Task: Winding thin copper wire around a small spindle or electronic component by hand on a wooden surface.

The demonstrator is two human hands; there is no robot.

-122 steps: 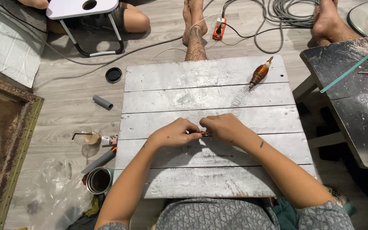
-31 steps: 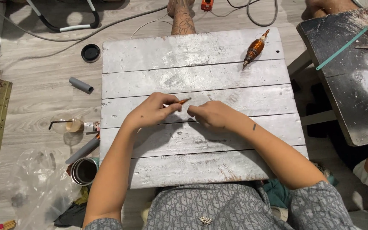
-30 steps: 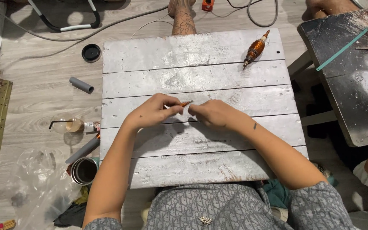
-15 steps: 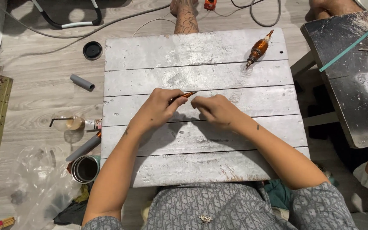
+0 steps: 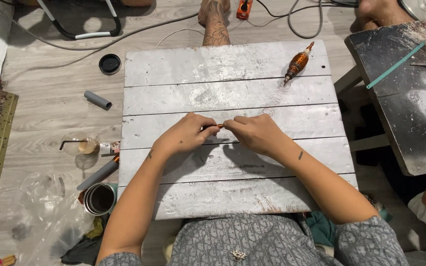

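Since half a second earlier, both hands had been drawn slightly toward the bench's near edge, the pinch kept. One small copper-coloured piece (image 5: pixel 217 126) was gripped between the closed fingers of the left hand (image 5: pixel 186 134) and right hand (image 5: pixel 255 133), mid-bench (image 5: pixel 232 197). One copper-wound tool (image 5: pixel 298 62) lay at one o'clock; two grey tubes were counted on the floor at nine o'clock.

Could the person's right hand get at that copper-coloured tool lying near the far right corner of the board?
Probably yes. The copper-coloured tool lies in the open on the white board, with bare planks between it and the right hand. That hand is pinching a small piece, though.
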